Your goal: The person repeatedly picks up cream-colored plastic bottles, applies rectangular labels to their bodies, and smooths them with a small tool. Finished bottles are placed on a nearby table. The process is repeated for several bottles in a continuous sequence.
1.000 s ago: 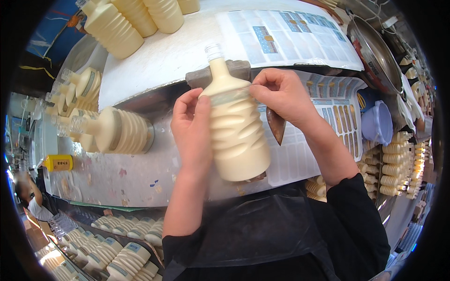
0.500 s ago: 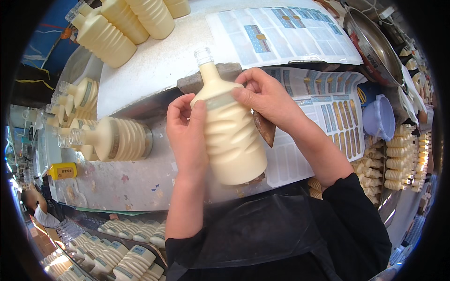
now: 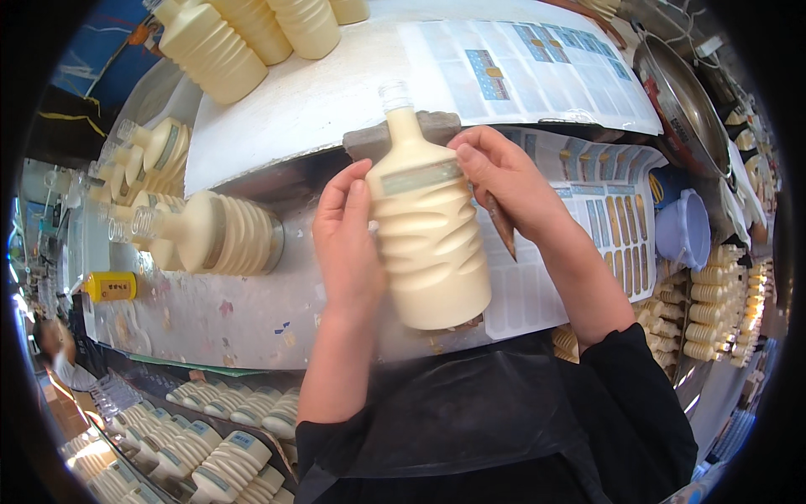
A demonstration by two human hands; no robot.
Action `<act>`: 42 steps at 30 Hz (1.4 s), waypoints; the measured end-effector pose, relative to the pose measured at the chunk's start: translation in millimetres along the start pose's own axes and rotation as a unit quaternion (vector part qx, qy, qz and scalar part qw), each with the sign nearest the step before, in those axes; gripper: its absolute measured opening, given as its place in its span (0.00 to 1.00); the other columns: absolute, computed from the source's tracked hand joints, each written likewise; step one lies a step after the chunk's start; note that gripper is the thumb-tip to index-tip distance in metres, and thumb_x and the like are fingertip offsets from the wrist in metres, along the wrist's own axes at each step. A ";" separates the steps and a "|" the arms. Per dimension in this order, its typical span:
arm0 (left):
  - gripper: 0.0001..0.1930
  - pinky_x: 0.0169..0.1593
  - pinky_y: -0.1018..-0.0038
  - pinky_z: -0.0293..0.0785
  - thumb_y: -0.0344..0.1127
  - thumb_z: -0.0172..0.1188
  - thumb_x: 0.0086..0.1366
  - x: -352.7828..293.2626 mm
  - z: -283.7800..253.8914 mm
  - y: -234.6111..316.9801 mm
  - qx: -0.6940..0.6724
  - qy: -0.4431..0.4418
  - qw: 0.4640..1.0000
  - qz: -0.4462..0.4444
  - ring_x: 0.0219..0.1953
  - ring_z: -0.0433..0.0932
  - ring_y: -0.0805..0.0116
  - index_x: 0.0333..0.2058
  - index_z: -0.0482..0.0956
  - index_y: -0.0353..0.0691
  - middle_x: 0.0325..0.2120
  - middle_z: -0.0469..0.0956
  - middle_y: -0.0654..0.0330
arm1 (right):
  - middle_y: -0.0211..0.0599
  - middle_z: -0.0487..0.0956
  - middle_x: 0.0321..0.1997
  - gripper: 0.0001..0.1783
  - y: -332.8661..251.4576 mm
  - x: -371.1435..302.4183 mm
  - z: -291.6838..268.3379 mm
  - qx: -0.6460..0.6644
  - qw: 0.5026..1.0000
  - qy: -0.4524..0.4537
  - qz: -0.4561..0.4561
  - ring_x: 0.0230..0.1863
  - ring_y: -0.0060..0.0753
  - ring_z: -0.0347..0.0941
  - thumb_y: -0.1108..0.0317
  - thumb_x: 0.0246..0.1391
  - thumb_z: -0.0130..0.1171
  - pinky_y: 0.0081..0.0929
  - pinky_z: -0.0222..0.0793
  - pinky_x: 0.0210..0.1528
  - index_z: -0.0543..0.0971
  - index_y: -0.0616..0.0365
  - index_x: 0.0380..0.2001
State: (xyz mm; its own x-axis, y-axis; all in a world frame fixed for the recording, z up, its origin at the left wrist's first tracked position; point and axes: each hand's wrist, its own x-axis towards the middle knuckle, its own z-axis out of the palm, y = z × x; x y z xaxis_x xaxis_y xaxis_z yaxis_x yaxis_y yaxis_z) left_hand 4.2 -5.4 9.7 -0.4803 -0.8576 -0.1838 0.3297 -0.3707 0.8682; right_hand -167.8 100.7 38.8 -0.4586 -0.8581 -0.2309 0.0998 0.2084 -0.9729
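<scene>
A cream bottle (image 3: 432, 244) with a clear threaded neck and wavy ridges lies before me, its neck pointing away and its shoulder by a grey block (image 3: 365, 144). Across its shoulder runs a pale grey-green label strip (image 3: 420, 177). My left hand (image 3: 346, 223) is closed at the bottle's left shoulder, thumb and bent fingers at its edge. My right hand (image 3: 504, 181) is closed too, with thumb and forefinger at the right end of the label. From under its palm sticks a brown, pointed flat scraper (image 3: 501, 227), partly hidden.
Sheets of labels (image 3: 520, 71) lie on the raised white board and at the right (image 3: 609, 218). Cream bottles (image 3: 214, 231) stand or lie at the left and far left. A yellow container (image 3: 111, 286), a lilac bucket (image 3: 684, 228) and a metal pan (image 3: 680, 101) are around the table.
The view has shifted, so everything sits slightly differently. My left thumb has come off the bottle's front, the right thumb has drawn to the label's end, and more of the label shows.
</scene>
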 end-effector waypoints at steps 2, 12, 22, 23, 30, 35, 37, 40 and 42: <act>0.12 0.47 0.77 0.77 0.32 0.56 0.75 -4.0 5.1 6.4 -0.032 -0.002 0.999 -0.013 0.40 0.78 0.76 0.53 0.75 0.36 0.41 0.80 0.62 | 0.23 0.75 0.34 0.18 3.0 1.1 -0.5 0.002 1.000 -0.001 -0.008 0.31 0.12 0.66 0.55 0.68 0.59 0.12 0.62 0.34 0.75 0.57 0.50; 0.18 0.53 0.74 0.76 0.33 0.61 0.71 -7.1 4.1 2.4 0.024 -0.029 0.999 -0.005 0.49 0.76 0.72 0.56 0.72 0.34 0.50 0.76 0.56 | 0.27 0.76 0.33 0.23 3.6 -1.9 8.4 -0.039 0.998 0.042 -0.010 0.37 0.16 0.71 0.56 0.59 0.66 0.19 0.68 0.41 0.74 0.62 0.48; 0.19 0.54 0.73 0.75 0.35 0.60 0.71 -3.1 -2.5 -4.6 0.045 -0.027 0.999 0.010 0.48 0.76 0.72 0.56 0.74 0.34 0.49 0.76 0.57 | 0.21 0.71 0.26 0.17 4.2 -0.6 14.7 -0.045 0.997 0.051 -0.036 0.26 0.10 0.65 0.62 0.65 0.63 0.13 0.60 0.30 0.73 0.60 0.48; 0.18 0.55 0.74 0.74 0.35 0.59 0.72 -3.3 -3.1 -4.6 0.025 -0.029 0.999 0.003 0.48 0.76 0.72 0.57 0.74 0.34 0.49 0.76 0.57 | 0.21 0.71 0.26 0.17 7.0 0.5 13.7 -0.052 0.996 0.053 -0.040 0.25 0.10 0.64 0.60 0.65 0.62 0.13 0.60 0.29 0.73 0.60 0.48; 0.20 0.58 0.73 0.72 0.29 0.50 0.74 -15.6 -6.6 2.0 -0.028 -0.043 0.998 -0.035 0.52 0.73 0.72 0.62 0.67 0.34 0.52 0.73 0.56 | 0.24 0.74 0.29 0.21 10.6 -4.8 -5.8 0.063 0.998 0.003 -0.001 0.16 0.10 0.59 0.54 0.71 0.55 0.11 0.52 0.17 0.73 0.62 0.53; 0.36 0.64 0.64 0.70 0.37 0.63 0.68 -26.4 -10.9 -3.9 0.100 -0.087 0.991 0.000 0.62 0.70 0.59 0.69 0.56 0.37 0.60 0.68 0.47 | 0.22 0.76 0.31 0.24 19.0 -19.0 -5.9 0.076 0.996 -0.003 0.048 0.19 0.07 0.61 0.59 0.71 0.53 0.09 0.55 0.21 0.74 0.65 0.61; 0.36 0.65 0.63 0.69 0.35 0.63 0.67 -27.9 -11.5 -7.4 0.138 -0.104 0.984 0.034 0.64 0.69 0.57 0.69 0.57 0.36 0.62 0.67 0.45 | 0.21 0.75 0.29 0.24 23.9 -20.5 -4.3 0.085 0.995 -0.007 0.051 0.19 0.06 0.60 0.60 0.71 0.54 0.09 0.55 0.20 0.74 0.66 0.62; 0.36 0.66 0.62 0.68 0.32 0.64 0.66 -28.6 -11.5 -8.4 0.149 -0.107 0.982 0.042 0.66 0.68 0.55 0.68 0.58 0.35 0.63 0.67 0.45 | 0.20 0.76 0.27 0.23 23.8 -21.5 -1.0 0.078 0.996 -0.003 0.043 0.19 0.06 0.60 0.63 0.71 0.54 0.09 0.55 0.20 0.75 0.66 0.62; 0.36 0.66 0.62 0.68 0.31 0.64 0.65 -28.2 -11.2 -9.5 0.143 -0.101 0.984 0.039 0.66 0.69 0.55 0.68 0.58 0.34 0.64 0.67 0.45 | 0.20 0.76 0.27 0.23 23.9 -23.4 -2.0 0.054 0.998 -0.003 0.038 0.18 0.07 0.60 0.61 0.71 0.54 0.09 0.55 0.20 0.75 0.66 0.62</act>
State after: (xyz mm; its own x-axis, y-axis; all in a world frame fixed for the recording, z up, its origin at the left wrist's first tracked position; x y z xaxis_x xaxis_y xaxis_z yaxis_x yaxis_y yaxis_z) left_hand 23.7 18.3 1.5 -0.6233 -0.7809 -0.0414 0.1432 -0.1660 0.9757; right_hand -156.5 126.8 20.9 -0.4403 -0.8450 -0.3035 0.2291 0.2210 -0.9480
